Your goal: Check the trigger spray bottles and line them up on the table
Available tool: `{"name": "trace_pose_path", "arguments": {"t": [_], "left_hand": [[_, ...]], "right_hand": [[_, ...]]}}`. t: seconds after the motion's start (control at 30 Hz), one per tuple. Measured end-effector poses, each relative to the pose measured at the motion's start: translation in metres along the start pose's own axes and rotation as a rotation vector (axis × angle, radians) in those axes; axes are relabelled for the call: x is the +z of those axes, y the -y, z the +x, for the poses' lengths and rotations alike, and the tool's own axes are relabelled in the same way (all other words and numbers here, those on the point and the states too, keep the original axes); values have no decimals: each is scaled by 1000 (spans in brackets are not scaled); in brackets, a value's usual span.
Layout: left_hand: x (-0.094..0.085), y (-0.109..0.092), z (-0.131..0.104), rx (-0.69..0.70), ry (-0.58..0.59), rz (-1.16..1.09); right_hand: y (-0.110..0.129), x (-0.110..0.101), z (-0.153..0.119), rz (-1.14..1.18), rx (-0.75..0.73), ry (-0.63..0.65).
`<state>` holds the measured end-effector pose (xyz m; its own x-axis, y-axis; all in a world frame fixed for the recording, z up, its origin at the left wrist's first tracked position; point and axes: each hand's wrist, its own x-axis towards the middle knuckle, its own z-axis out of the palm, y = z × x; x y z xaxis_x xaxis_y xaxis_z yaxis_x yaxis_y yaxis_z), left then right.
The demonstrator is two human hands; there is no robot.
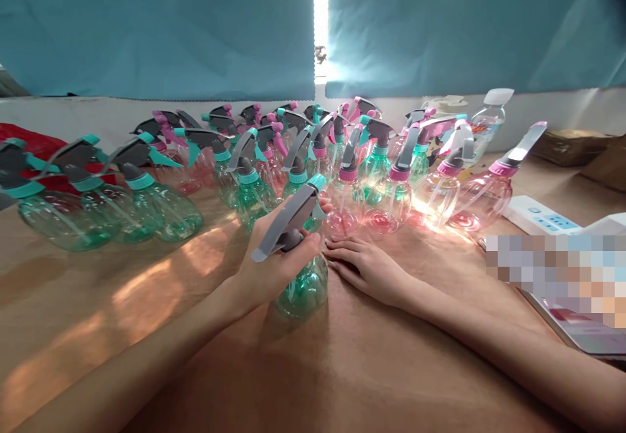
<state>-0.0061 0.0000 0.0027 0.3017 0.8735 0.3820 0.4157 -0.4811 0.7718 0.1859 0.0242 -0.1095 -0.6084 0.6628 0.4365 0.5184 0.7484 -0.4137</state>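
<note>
A green see-through spray bottle [304,289] with a grey and turquoise trigger head stands upright in front of me. My left hand [274,250] is wrapped round its neck, just below the trigger head. Close beside it, to the right, my right hand [364,267] lies flat on the table with its fingers stretched out and holds nothing. Right behind that hand stand a pink spray bottle [343,208] and another pink spray bottle [384,208]. Behind my left hand is a green spray bottle [254,195], partly covered by it.
Several green spray bottles [169,214] stand at the left, and many more crowd the back. A clear water bottle [489,123] is at the back right. A white power strip [540,214] and a flat device [577,328] lie on the wooden table [391,374] at right. Blue curtains [161,29] hang behind.
</note>
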Motion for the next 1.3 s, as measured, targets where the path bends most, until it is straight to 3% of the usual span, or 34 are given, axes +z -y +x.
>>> {"name": "trace_pose_path", "arguments": {"t": [0.63, 1.3], "left_hand": [[0, -4, 1, -43, 42, 17], [0, -10, 5, -29, -7, 12]], "right_hand": [[-1, 1, -2, -1, 25, 3], [0, 0, -1, -3, 19, 1]]}}
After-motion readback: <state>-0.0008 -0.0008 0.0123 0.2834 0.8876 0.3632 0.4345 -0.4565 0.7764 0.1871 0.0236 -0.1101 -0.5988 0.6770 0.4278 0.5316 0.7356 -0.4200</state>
